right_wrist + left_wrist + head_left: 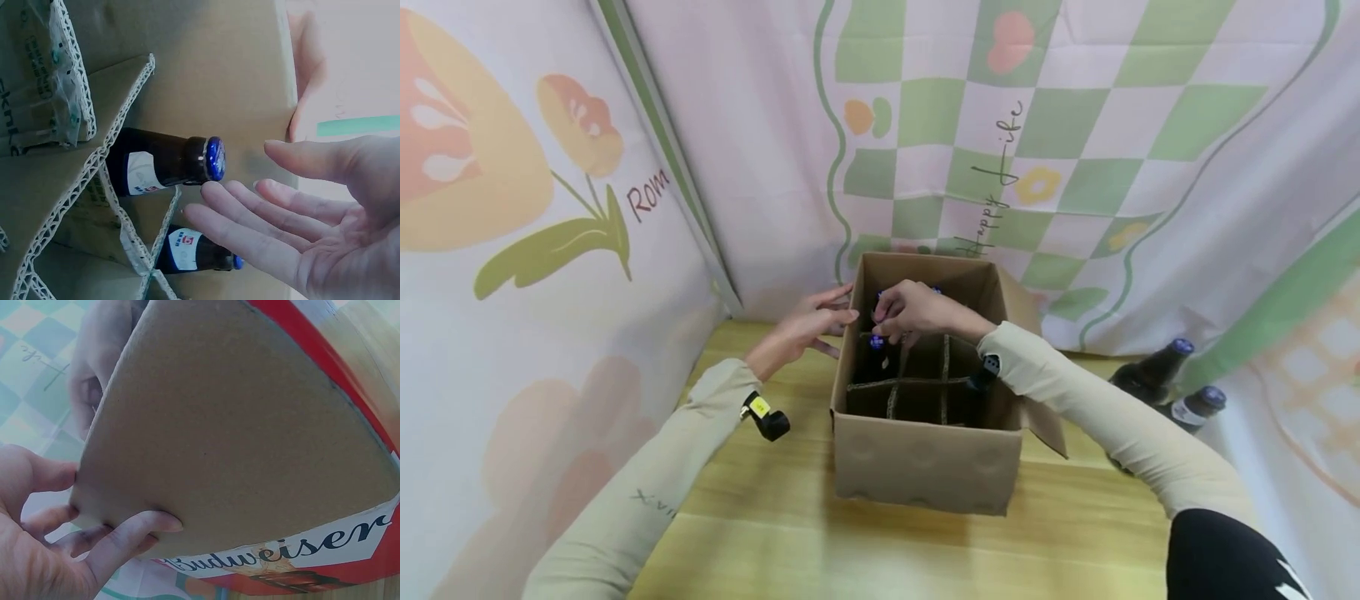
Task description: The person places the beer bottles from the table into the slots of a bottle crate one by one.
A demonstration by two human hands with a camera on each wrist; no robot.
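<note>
A cardboard box (917,467) with crossed dividers stands open on the wooden table. In its far left cells are dark glass bottles with blue caps; one bottle (172,156) shows a pale neck label. My right hand (917,308) reaches into the box, fingers loosely extended with the fingertips right by that bottle's cap, holding nothing. A second bottle (212,253) sits in another cell, partly behind the fingers. My left hand (820,321) rests on the box's left side, fingers spread against the hanging flap (237,437), thumb at the cardboard edge.
Two dark bottles with blue caps, a rear one (1150,371) and a front one (1198,407), stand on the table (760,517) at the right, beyond my right forearm. A flap (1045,425) sticks out on the box's right. Printed curtains (775,125) hang behind and beside the table.
</note>
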